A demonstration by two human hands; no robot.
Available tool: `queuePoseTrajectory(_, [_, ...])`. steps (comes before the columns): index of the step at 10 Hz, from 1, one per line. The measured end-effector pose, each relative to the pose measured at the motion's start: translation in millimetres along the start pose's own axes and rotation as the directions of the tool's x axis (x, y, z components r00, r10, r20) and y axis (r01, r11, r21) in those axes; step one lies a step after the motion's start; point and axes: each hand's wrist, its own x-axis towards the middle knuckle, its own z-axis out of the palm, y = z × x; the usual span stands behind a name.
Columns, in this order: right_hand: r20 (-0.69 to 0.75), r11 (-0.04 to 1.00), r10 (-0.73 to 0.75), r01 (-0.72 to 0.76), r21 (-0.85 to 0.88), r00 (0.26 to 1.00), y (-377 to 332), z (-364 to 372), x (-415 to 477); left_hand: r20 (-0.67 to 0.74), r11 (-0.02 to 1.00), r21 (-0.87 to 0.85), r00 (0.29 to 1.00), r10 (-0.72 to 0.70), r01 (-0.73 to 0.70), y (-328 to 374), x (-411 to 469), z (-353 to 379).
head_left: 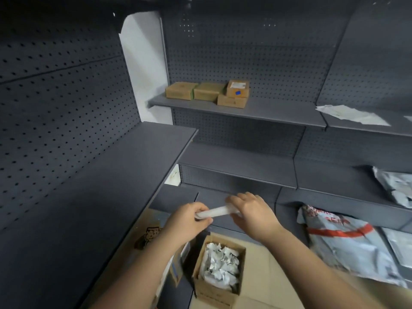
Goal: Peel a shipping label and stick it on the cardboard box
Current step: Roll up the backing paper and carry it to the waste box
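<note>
Both hands hold a white shipping label (217, 212), seen edge-on as a thin curved strip, low in the middle of the view. My left hand (189, 220) pinches its left end. My right hand (253, 210) grips its right end with fingers curled over it. Several small cardboard boxes (206, 92) stand on a grey shelf (267, 112) farther back; the topmost box (238, 88) carries a white label and a blue mark. The label's printed face is hidden.
An open cardboard box (219, 267) of crumpled white paper sits below my hands. Grey plastic mailer bags (343, 239) lie at the right. White papers (352, 114) rest on the right upper shelf. Dark pegboard shelving (66, 130) surrounds the space.
</note>
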Motion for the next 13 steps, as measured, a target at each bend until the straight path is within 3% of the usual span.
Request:
queuePoseTrajectory(3, [0.036,0.992,0.096,-0.098,0.082,0.995,59.0,68.0,37.3,0.081,1.000,0.022,0.996,-0.022,0.020,-33.5,89.0,45.5])
queuePoseTrajectory(7, [0.158,0.954,0.224,-0.249,0.168,0.962,95.5,214.8,-0.3,0.087,0.998,0.039,0.994,-0.062,0.058,-122.4,119.1,156.6])
queuePoseTrajectory(11, [0.339,0.881,0.396,-0.457,0.122,0.853,125.0,414.4,-47.9,0.187,0.989,0.064,0.972,-0.142,0.132,-259.2,135.2,296.9])
queuePoseTrajectory(13, [0.398,0.863,0.407,-0.489,0.128,0.822,137.7,422.3,-41.1,0.165,0.981,0.071,0.968,-0.191,0.182,-275.4,141.4,306.1])
